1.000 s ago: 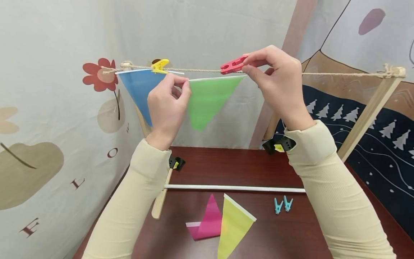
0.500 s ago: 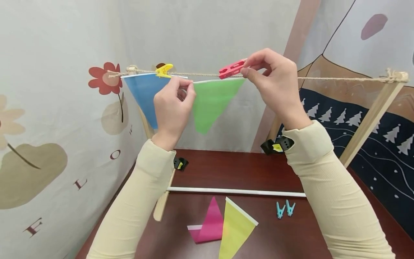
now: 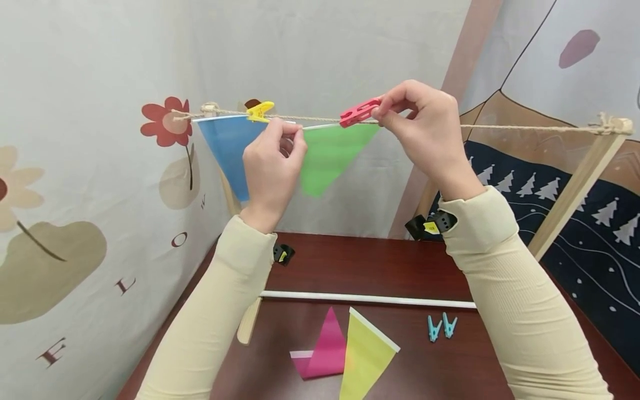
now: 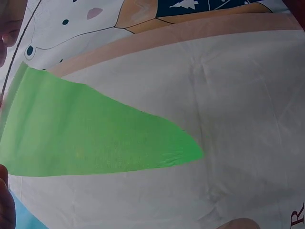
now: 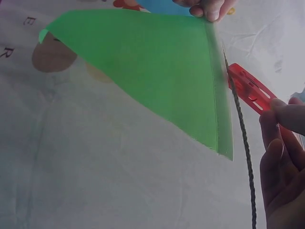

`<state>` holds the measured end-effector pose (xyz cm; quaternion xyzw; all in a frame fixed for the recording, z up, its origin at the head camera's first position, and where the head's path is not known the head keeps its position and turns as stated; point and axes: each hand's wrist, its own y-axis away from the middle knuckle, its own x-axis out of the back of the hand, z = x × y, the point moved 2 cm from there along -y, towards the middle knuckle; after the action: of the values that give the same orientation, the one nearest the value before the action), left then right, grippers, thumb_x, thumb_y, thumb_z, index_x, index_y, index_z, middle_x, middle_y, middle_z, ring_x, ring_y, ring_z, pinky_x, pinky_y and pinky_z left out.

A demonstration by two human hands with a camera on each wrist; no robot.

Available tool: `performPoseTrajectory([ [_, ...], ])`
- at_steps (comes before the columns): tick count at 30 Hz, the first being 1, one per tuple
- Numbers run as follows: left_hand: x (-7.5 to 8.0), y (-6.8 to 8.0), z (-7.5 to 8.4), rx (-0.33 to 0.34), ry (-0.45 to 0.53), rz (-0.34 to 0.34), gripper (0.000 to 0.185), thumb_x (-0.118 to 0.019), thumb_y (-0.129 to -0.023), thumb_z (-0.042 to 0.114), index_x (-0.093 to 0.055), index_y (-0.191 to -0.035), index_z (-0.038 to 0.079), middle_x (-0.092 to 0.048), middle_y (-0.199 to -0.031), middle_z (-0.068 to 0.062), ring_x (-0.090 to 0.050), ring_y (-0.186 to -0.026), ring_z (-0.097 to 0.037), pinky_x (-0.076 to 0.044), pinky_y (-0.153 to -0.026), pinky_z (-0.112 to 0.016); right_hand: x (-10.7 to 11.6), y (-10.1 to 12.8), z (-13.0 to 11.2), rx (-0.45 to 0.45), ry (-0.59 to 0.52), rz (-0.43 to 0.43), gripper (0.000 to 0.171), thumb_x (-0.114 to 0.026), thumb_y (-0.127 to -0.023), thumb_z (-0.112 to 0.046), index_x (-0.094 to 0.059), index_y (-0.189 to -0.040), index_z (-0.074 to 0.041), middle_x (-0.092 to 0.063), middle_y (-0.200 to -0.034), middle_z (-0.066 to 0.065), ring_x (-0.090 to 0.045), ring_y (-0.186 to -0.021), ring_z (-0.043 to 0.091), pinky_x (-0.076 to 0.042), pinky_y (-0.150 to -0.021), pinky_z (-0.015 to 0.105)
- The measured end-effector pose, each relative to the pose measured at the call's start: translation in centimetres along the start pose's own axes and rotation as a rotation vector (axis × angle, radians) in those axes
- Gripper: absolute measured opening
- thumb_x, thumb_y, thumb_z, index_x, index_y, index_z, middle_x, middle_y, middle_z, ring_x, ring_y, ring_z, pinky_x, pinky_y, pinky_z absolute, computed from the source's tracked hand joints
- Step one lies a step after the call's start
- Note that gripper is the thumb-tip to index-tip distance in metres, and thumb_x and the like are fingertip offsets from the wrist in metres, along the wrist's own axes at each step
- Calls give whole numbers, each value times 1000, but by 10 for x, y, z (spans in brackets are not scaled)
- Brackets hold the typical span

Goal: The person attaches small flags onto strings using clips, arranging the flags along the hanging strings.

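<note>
A twine string (image 3: 500,127) runs between two wooden posts. A blue flag (image 3: 227,147) hangs from it under a yellow clip (image 3: 260,110). My left hand (image 3: 287,133) pinches the left top corner of a green flag (image 3: 327,155) (image 4: 95,138) (image 5: 157,62) and holds it up to the string. My right hand (image 3: 382,111) pinches a red clothespin (image 3: 359,112) (image 5: 252,89) at the flag's top edge by the string (image 5: 243,143). Whether the pin bites the flag cannot be told.
On the dark wooden table (image 3: 360,261) lie a white rod (image 3: 367,299), a pink flag (image 3: 322,350), a yellow flag (image 3: 362,355) and two teal clothespins (image 3: 440,327). A slanted wooden post (image 3: 575,194) stands at the right. Printed cloth backdrops close in left and right.
Both hands have brought the green flag and the red clothespin closer to the string; the flag's top edge now lies along it.
</note>
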<state>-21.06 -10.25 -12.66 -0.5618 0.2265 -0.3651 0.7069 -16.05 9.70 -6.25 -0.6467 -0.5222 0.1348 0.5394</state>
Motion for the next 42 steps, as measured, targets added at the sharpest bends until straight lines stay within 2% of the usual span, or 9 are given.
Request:
performPoseTrajectory([
  [6,-2,-2,1,24,25,5,14,-52,-85,14,-62,-82,5,-61,-67,-1,-52,-58,-8,-39,-55,-22,-2,-4,10,52,36,-13,10,-65,-80,-9,-63,-77,0,-66,-87,4,-52,-74,3,-40,-63,19],
  [13,-1,-1,1,-29,27,17,15,-52,-84,15,-62,-83,4,-60,-67,-2,-53,-58,-8,-40,-53,-23,-10,-9,33,125,83,-33,11,-66,-80,-13,-63,-71,-8,-64,-84,-6,-51,-76,-1,-41,-61,19],
  [22,2,-1,2,-50,54,41,18,-51,-86,18,-62,-86,4,-61,-71,-1,-54,-63,-5,-41,-52,-22,-14,-10,31,161,90,-22,12,-67,-79,-15,-63,-70,-7,-60,-79,-9,-49,-73,0,-41,-60,17],
  [27,3,-1,1,-36,46,50,17,-52,-86,18,-62,-85,4,-60,-70,-1,-53,-62,-5,-38,-51,-22,-16,-9,31,165,97,-39,7,-66,-80,-16,-65,-78,-10,-58,-80,-9,-49,-74,-1,-41,-61,17],
  [33,5,1,0,-85,12,67,16,-52,-85,17,-63,-85,5,-60,-69,0,-52,-60,-6,-36,-50,-21,-19,-7,32,151,95,-78,14,-67,-79,-22,-66,-89,-12,-56,-83,-10,-49,-74,-2,-41,-62,18],
  [42,10,1,-2,-114,2,61,16,-52,-86,16,-65,-85,6,-62,-71,0,-51,-57,-6,-39,-52,-21,-20,-1,35,95,45,-109,21,-67,-79,-26,-65,-98,-17,-52,-83,-11,-40,-57,7,-32,-54,23],
])
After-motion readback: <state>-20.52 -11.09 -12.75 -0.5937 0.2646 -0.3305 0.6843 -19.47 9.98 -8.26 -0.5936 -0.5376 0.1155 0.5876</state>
